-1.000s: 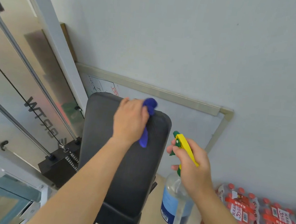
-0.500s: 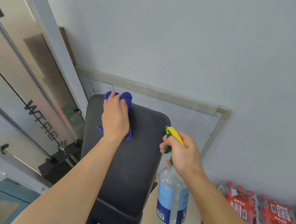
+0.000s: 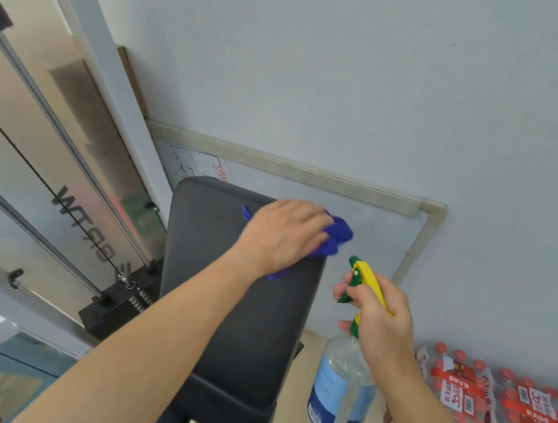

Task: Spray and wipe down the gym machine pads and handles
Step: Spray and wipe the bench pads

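A black padded bench back [image 3: 229, 275] stands upright in the middle of the view. My left hand [image 3: 282, 235] presses a blue cloth [image 3: 335, 236] against the pad's upper right corner; the cloth sticks out past my fingers and over the pad's edge. To the right of the pad my right hand [image 3: 378, 316] grips the neck of a clear spray bottle [image 3: 341, 386] with a yellow and green trigger head [image 3: 362, 277] and a blue label. The bottle hangs off the pad, in the air.
A cable machine frame with steel rods and a black cable [image 3: 49, 187] stands at the left. A whiteboard [image 3: 372, 228] leans on the grey wall behind the bench. Packs of red-capped bottles [image 3: 491, 402] lie on the floor at the lower right.
My left hand has swept the blue cloth from the pad's upper left across to its upper right corner. My right hand and the bottle have stayed about where they were.
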The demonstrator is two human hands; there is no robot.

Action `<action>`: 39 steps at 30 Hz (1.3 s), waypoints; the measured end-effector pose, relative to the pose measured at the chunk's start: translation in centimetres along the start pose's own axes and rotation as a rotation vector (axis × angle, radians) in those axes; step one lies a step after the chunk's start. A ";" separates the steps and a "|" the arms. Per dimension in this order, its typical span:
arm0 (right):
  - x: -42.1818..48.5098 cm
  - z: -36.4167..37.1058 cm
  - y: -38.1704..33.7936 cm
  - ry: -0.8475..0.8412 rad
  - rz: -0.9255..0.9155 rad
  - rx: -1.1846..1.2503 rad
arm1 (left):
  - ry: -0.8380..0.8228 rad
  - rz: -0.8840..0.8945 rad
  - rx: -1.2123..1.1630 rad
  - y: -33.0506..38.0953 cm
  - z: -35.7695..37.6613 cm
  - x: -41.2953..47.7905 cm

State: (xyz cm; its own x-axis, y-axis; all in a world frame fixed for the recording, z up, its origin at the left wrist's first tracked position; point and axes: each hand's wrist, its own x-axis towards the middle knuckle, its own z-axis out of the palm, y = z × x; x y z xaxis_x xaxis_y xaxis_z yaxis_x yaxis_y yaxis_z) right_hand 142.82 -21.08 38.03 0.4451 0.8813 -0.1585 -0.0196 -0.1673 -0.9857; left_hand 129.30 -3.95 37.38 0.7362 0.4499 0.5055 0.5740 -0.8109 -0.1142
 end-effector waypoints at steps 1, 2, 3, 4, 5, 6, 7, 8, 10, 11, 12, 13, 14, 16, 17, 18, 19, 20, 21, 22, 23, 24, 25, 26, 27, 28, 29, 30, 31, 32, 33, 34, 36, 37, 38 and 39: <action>0.0 0.3 -0.2 -0.011 -0.004 -0.008 | 0.003 -0.178 -0.013 -1.8 -0.5 -0.7; 0.0 0.7 -0.4 -0.025 -0.010 -0.013 | 0.000 -0.382 -0.005 -3.8 -1.0 -1.6; 0.1 1.2 -0.6 -0.038 -0.017 -0.015 | -0.002 -0.550 0.018 -5.8 -1.5 -2.5; 0.1 1.8 -0.9 -0.050 -0.021 -0.016 | 0.019 -0.623 0.053 -7.6 -1.9 -3.4; 0.2 2.5 -1.1 -0.062 -0.028 -0.015 | 0.042 -0.619 0.102 -9.2 -2.3 -4.1; 0.3 3.2 -1.4 -0.076 -0.038 -0.011 | 0.051 -0.598 0.153 -10.5 -2.8 -4.6; 0.4 3.9 -1.6 -0.090 -0.047 -0.002 | 0.030 -0.600 0.206 -11.7 -3.5 -4.8; 0.5 4.7 -1.8 -0.108 -0.053 0.003 | -0.027 -0.644 0.257 -13.0 -4.0 -4.8; 0.5 6.4 -2.2 -0.145 -0.060 0.004 | -0.170 -0.819 0.281 -15.7 -4.5 -5.6; 0.7 7.0 -2.3 -0.157 -0.065 0.005 | -0.209 -0.913 0.248 -16.9 -4.4 -6.2; 0.8 7.7 -2.4 -0.170 -0.066 0.004 | -0.229 -0.988 0.142 -17.6 -4.2 -6.8; 0.9 8.2 -2.6 -0.180 -0.066 0.000 | -0.187 -1.031 -0.009 -17.5 -4.0 -7.2; 1.1 8.9 -2.7 -0.190 -0.070 -0.004 | -0.100 -1.055 -0.145 -17.0 -3.9 -7.5; 1.4 9.8 -3.0 -0.194 -0.083 -0.007 | 0.117 -1.092 -0.391 -15.3 -3.7 -7.5; 1.6 10.3 -3.1 -0.195 -0.089 -0.010 | 0.220 -1.138 -0.517 -14.7 -3.8 -7.5; 1.7 10.7 -3.2 -0.198 -0.097 -0.013 | 0.304 -1.186 -0.649 -14.3 -3.8 -7.3; 1.9 11.1 -3.4 -0.200 -0.108 -0.014 | 0.373 -1.216 -0.790 -14.0 -3.9 -7.0; 2.2 11.5 -3.6 -0.200 -0.117 -0.015 | 0.413 -1.211 -0.901 -13.6 -4.1 -6.5; 2.4 11.8 -3.9 -0.197 -0.125 -0.016 | 0.418 -1.156 -0.954 -13.1 -4.2 -5.8; 2.6 12.1 -4.2 -0.193 -0.132 -0.015 | 0.374 -1.036 -0.900 -12.8 -4.2 -5.3; 2.8 12.4 -4.5 -0.187 -0.138 -0.013 | 0.256 -0.856 -0.711 -12.5 -4.0 -5.0; 3.0 12.6 -4.8 -0.178 -0.141 -0.011 | 0.108 -0.682 -0.464 -12.6 -3.4 -4.9; 3.2 13.0 -5.1 -0.171 -0.138 -0.015 | 0.000 -0.577 -0.273 -13.1 -2.9 -4.9; 3.4 13.3 -5.3 -0.167 -0.127 -0.026 | -0.065 -0.549 -0.199 -14.0 -2.5 -5.0; 3.5 13.5 -5.5 -0.170 -0.110 -0.042 | -0.078 -0.594 -0.237 -14.6 -2.5 -5.1; 3.6 13.8 -5.7 -0.184 -0.086 -0.067 | -0.033 -0.693 -0.343 -15.2 -2.4 -5.3; 3.7 14.2 -5.9 -0.207 -0.058 -0.102 | 0.039 -0.826 -0.468 -15.6 -2.3 -5.6; 3.9 14.5 -6.2 -0.236 -0.027 -0.143 | 0.132 -0.976 -0.578 -15.8 -2.1 -6.0; 4.0 14.9 -6.4 -0.261 0.003 -0.181 | 0.236 -1.132 -0.664 -15.8 -1.8 -6.4; 4.1 15.3 -6.6 -0.275 0.029 -0.213 | 0.352 -1.287 -0.753 -15.6 -1.7 -6.7; 4.2 15.7 -6.8 -0.281 0.049 -0.238 | 0.495 -1.448 -0.882 -15.5 -1.7 -7.3; 4.3 16.2 -6.9 -0.280 0.062 -0.260 | 0.674 -1.592 -1.060 -15.3 -1.8 -7.9; 4.4 16.9 -7.2 -0.270 0.066 -0.298 | 1.020 -1.796 -1.433 -15.3 -2.2 -9.6; 4.6 17.2 -7.4 -0.261 0.063 -0.316 | 1.138 -1.848 -1.580 -15.5 -2.2 -10.5; 4.7 17.4 -7.5 -0.251 0.057 -0.332 | 1.206 -1.872 -1.698 -15.7 -2.2 -11.2; 4.8 17.6 -7.6 -0.240 0.052 -0.345 | 1.232 -1.864 -1.793 -15.7 -2.3 -11.7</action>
State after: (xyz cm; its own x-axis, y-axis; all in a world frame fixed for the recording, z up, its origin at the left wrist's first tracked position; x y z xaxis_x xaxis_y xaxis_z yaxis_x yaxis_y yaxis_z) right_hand 129.33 -7.75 43.78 0.2292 0.9390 -0.2566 0.2824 -0.3164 -0.9056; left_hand 110.85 2.61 35.17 -0.3035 0.7404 -0.5998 -0.8598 0.0586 0.5073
